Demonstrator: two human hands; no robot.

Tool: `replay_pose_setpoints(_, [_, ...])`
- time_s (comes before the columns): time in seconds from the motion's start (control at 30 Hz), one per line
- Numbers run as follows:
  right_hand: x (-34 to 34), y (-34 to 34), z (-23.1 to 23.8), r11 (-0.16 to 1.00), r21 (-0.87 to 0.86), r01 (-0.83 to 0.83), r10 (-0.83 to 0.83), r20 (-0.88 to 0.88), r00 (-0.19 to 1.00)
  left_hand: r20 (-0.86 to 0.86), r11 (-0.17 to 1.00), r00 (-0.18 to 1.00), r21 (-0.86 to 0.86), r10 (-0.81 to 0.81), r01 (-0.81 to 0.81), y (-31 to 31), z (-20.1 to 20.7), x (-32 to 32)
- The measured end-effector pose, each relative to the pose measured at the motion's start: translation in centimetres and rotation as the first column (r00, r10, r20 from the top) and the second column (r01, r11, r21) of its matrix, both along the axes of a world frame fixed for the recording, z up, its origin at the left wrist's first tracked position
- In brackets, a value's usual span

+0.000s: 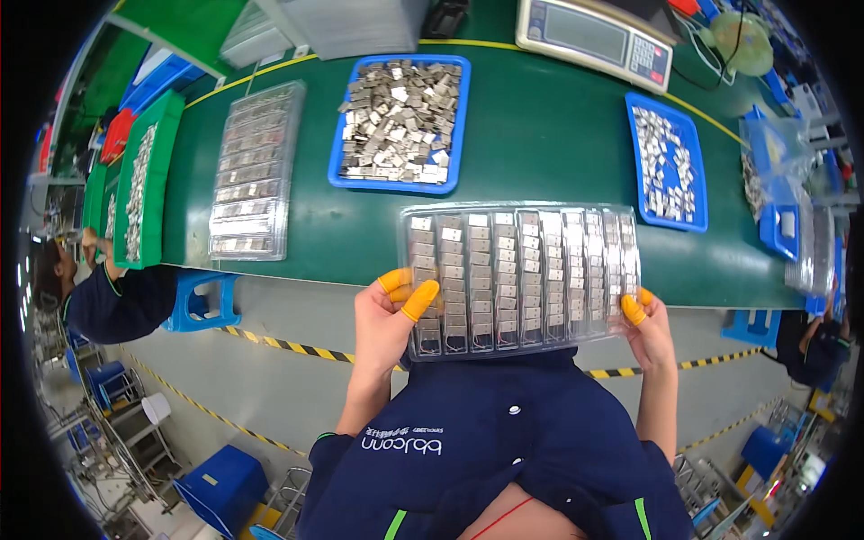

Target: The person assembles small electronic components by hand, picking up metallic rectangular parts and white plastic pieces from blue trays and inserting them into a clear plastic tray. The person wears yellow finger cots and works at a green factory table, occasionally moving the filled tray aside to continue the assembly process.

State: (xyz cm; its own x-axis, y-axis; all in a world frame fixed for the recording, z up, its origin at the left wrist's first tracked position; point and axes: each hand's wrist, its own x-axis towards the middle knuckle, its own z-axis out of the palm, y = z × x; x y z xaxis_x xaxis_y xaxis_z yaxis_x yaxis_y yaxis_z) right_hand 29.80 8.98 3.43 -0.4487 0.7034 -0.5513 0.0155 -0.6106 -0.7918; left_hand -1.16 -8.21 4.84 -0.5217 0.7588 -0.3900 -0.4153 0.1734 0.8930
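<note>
Presumably near the end of its loading, one clear tray point(520, 207) is held over the near edge of the desk point(540, 135) and serves as landmark. Its roughly ten columns carry small metal parts point(531, 267) along most of their length; whether the dark pockets at the lower ends are filled cannot be told. The fingers of the left hand point(382, 315) are pinched closed on the tray's left edge; those of the right hand point(650, 335) grip its right edge. Left to handle, by judgement, are the loose parts in two blue trays, one point(391, 185) beyond the landmark and to its left, the other point(673, 223) beyond its right corner. A second clear tray point(284, 193), possibly a stack, lies to the landmark's left with parts in its rows; farther left is one large green tray point(155, 216) of parts. One scale point(594, 40) stands well beyond the landmark. Individual parts are too many and too small for a sure count.
</note>
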Motion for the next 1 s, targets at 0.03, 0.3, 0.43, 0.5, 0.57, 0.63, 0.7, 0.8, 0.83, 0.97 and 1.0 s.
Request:
replay_pose_setpoints(0.03, [-1.1,1.2,0.8,0.999,0.019,-0.049,0.048,0.004,0.999,-0.032,0.998,0.997,0.005,0.067,-0.067,-0.2,0.1,-0.4])
replay_pose_setpoints(0.3, [-20.1,8.2,6.7,0.801,0.216,-0.558,0.559,0.062,0.827,-0.116,0.782,0.781,0.230,0.614,-0.580,-4.3,-0.7,-8.4])
replay_pose_setpoints(0.43, [-33.4,9.0,5.8,0.640,0.377,-0.670,0.645,0.211,0.735,-0.102,0.611,0.605,0.226,0.790,-0.759,-6.6,-1.6,-13.0])
replay_pose_setpoints(0.5, [-39.2,8.5,6.3,0.548,0.389,-0.741,0.712,0.249,0.657,-0.126,0.610,0.597,0.175,0.792,-0.773,-7.5,-2.1,-15.5])
replay_pose_setpoints(0.57, [-44.2,8.3,6.0,0.508,0.408,-0.759,0.683,0.346,0.643,-0.192,0.641,0.621,0.069,0.760,-0.764,-8.9,-3.0,-17.5])
replay_pose_setpoints(0.63, [-48.9,7.7,5.2,0.484,0.432,-0.761,0.647,0.408,0.644,-0.240,0.653,0.627,0.040,0.741,-0.756,-9.4,-3.7,-18.9])
replay_pose_setpoints(0.7, [-52.8,7.4,4.2,0.483,0.461,-0.744,0.599,0.446,0.665,-0.252,0.640,0.623,-0.015,0.741,-0.768,-9.4,-4.8,-20.0])
replay_pose_setpoints(0.8, [-56.9,7.5,2.0,0.428,0.475,-0.769,0.622,0.463,0.632,-0.330,0.624,0.595,-0.022,0.733,-0.781,-9.5,-5.6,-20.9])
replay_pose_setpoints(0.83, [-57.8,7.7,1.3,0.417,0.475,-0.775,0.617,0.478,0.625,-0.363,0.617,0.582,-0.025,0.728,-0.787,-9.3,-5.8,-20.9])
replay_pose_setpoints(0.97, [-59.6,8.1,0.7,0.086,0.507,-0.858,0.367,0.784,0.500,-0.556,0.611,0.558,-0.109,0.616,-0.784,-9.2,-5.2,-20.2])
replay_pose_setpoints(1.0, [-59.4,7.6,1.2,0.058,0.530,-0.846,0.315,0.794,0.519,-0.592,0.603,0.555,-0.141,0.584,-0.785,-9.1,-4.7,-20.0])
